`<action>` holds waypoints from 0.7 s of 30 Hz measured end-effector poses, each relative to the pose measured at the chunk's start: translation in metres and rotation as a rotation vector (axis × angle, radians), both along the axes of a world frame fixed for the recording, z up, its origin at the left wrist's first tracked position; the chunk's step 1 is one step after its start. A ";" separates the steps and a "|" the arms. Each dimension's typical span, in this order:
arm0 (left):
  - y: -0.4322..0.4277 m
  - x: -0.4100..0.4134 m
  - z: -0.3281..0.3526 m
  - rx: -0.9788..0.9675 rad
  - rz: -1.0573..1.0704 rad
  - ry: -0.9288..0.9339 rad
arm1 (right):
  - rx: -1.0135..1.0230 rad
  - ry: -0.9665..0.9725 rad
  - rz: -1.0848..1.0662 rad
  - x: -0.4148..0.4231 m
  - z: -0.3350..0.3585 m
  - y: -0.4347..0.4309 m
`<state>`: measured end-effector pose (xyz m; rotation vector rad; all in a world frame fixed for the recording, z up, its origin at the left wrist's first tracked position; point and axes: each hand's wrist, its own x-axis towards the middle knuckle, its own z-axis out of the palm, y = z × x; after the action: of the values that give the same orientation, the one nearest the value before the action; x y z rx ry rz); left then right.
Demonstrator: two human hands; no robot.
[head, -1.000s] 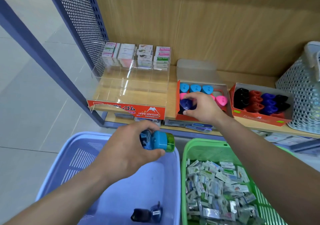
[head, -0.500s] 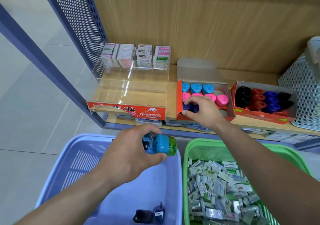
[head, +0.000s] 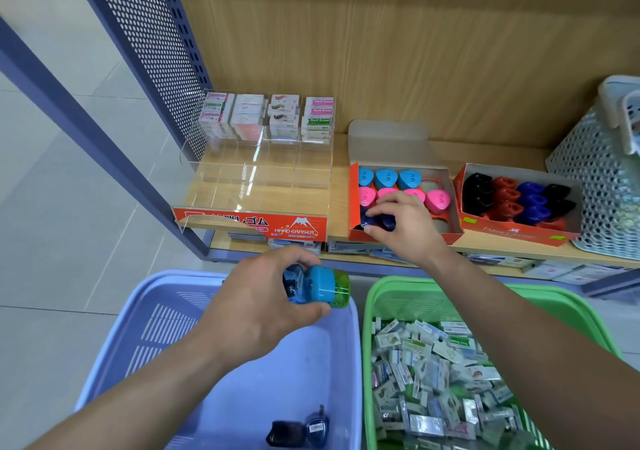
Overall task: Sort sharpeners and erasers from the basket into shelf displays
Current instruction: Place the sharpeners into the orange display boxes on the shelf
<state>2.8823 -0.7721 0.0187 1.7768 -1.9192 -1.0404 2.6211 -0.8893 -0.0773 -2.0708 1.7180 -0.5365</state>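
pressing a dark blue sharpener (head: 377, 221) under right-hand fingers (head: 388, 203).

A stationery shop: at twelve o'clock a wooden shelf (head: 339, 190) carries branded eraser display (head: 252, 186) and sharpener boxes (head: 401, 203)

Glossy clear plastic tray (head: 256, 176), matt wood-grain shelf (head: 339, 186), perforated metal panel (head: 152, 34), smooth plastic baskets (head: 356, 345).
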 end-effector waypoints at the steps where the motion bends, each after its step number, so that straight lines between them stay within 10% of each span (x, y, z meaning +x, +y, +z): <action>1: -0.001 -0.001 0.001 -0.001 0.001 0.020 | -0.014 -0.013 0.001 0.001 0.008 0.005; 9: -0.010 -0.029 0.017 -0.072 0.047 0.199 | 0.416 -0.521 0.267 0.021 0.110 0.079; 21: 0.018 -0.090 0.048 -0.190 -0.054 0.340 | 0.396 -0.753 0.216 -0.046 0.142 0.131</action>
<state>2.7919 -0.7543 0.0669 1.3548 -1.7945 -1.0598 2.5756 -0.7587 0.0646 -1.4726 1.0423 -0.7173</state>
